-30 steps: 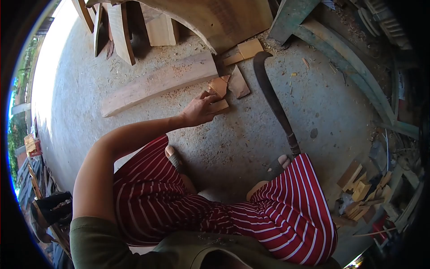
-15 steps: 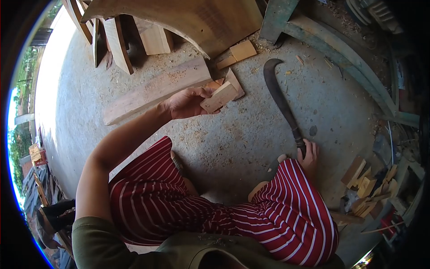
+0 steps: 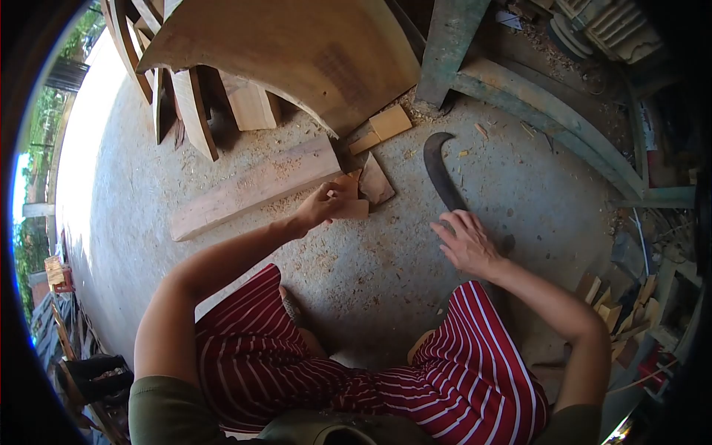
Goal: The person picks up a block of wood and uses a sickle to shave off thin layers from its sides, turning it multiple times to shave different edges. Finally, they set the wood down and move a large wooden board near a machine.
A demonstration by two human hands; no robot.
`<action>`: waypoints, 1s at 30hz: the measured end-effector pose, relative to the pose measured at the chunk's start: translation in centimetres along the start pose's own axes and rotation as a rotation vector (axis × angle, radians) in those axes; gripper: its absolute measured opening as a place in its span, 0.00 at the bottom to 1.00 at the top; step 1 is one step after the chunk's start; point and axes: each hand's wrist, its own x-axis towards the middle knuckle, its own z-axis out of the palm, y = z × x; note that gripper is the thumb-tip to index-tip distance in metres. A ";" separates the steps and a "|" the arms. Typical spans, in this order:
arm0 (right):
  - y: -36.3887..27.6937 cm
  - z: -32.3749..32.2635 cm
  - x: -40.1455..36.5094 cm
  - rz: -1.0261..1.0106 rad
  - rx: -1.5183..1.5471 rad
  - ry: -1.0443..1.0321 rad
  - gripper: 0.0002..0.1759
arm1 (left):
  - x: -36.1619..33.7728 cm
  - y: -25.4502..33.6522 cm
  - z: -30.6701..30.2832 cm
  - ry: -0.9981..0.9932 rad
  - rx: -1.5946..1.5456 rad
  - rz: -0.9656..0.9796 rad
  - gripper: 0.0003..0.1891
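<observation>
My left hand (image 3: 317, 208) is closed on the left end of a small flat wooden block (image 3: 351, 210), held low near the floor. Just beyond it lie an orange-brown wood piece (image 3: 347, 182) and a pale angular offcut (image 3: 376, 179). A long thick wooden beam (image 3: 256, 189) rests on the concrete to the left of these. My right hand (image 3: 469, 241) is open, fingers apart, above a billhook (image 3: 443, 174) with a dark hooked blade. The hand and forearm hide the billhook's handle.
A broad curved wooden slab (image 3: 289, 55) stands at the back, beside several curved boards (image 3: 194, 115). A green-painted frame (image 3: 549, 111) curves along the right. Wood scraps (image 3: 627, 311) are piled at lower right. Shavings litter the concrete floor (image 3: 356, 282).
My right hand has let go of the billhook's handle and moved up and left. My left hand has lowered the small block toward the floor. The view has shifted slightly.
</observation>
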 end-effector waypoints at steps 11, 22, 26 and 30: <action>-0.3 3.4 17.8 -0.350 -0.123 -0.289 0.44 | -0.1 -0.7 3.3 0.435 0.419 0.246 0.53; 0.5 -1.5 20.3 -0.122 -0.019 0.267 0.25 | 1.0 -1.3 4.9 0.542 0.241 0.079 0.55; 2.4 -1.2 18.5 0.044 0.093 0.330 0.35 | 1.4 -1.5 4.7 0.473 -0.039 -0.063 0.51; 2.8 0.8 9.6 0.251 0.133 0.254 0.34 | 0.1 2.6 5.1 0.357 -0.483 -0.005 0.41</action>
